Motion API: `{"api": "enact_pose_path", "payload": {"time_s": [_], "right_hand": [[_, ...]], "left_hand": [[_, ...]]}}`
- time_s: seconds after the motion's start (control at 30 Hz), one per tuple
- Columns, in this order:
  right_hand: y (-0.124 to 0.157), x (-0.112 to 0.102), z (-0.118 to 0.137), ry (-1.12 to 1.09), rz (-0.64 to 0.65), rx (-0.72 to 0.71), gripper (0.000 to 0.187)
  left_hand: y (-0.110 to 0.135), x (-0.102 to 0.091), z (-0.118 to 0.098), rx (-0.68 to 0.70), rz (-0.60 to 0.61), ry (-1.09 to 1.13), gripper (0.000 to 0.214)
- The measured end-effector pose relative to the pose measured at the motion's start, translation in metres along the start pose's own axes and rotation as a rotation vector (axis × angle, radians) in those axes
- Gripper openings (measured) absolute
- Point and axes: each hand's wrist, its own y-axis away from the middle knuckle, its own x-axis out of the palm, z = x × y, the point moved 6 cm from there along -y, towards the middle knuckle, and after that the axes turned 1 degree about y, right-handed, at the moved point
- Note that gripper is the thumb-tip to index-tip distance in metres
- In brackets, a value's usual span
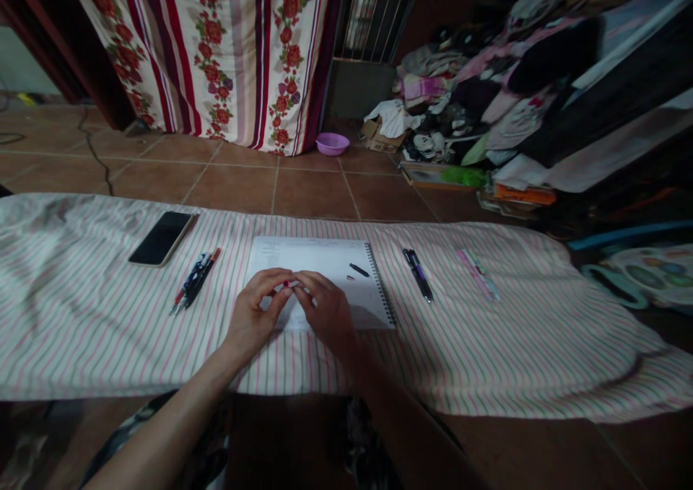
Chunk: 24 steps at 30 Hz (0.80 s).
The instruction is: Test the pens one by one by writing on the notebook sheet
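Note:
My left hand (261, 301) and my right hand (326, 308) meet above an open spiral notebook (325, 250). Between their fingertips both pinch a small, slim pen part (293, 283) with a pinkish-red end; most of it is hidden by the fingers. On the page, right of my right hand, lie a short black pen piece (359, 269) and a tiny piece (350, 278) too small to name. Several pens (195, 281) lie in a bunch left of the notebook. Dark pens with purple (418, 275) rest to its right, and pastel pens (477, 274) farther right.
A striped cloth (487, 360) covers the low work surface. A phone (162, 239) lies at the left. Beyond are a tiled floor (308, 190), a flowered curtain (238, 57), a purple basin (332, 143) and heaped clothes (433, 115). A patterned chair (650, 273) stands at the right.

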Motion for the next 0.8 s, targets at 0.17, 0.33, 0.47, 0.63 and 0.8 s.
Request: {"api": "enact_pose_path", "payload": {"time_s": [0.17, 0.33, 0.47, 0.63, 0.8], "right_hand": [[-0.004, -0.015, -0.016, -0.022, -0.051, 0.117, 0.020], [-0.002, -0.015, -0.023, -0.037, -0.038, 0.188, 0.019], [-0.002, -0.012, -0.025, -0.055, -0.023, 0.214, 0.020], [-0.001, -0.011, -0.024, -0.069, -0.001, 0.227, 0.019], [0.000, -0.009, -0.021, -0.091, 0.023, 0.220, 0.016]], "left_hand": [[0.001, 0.000, 0.019, -0.163, -0.017, 0.001, 0.019], [0.002, 0.002, 0.029, -0.237, -0.029, 0.003, 0.018], [0.001, 0.004, 0.028, -0.270, -0.022, 0.003, 0.017], [0.000, 0.007, 0.030, -0.360, -0.011, 0.003, 0.019], [0.000, 0.012, 0.033, -0.364, -0.008, 0.016, 0.017]]}}
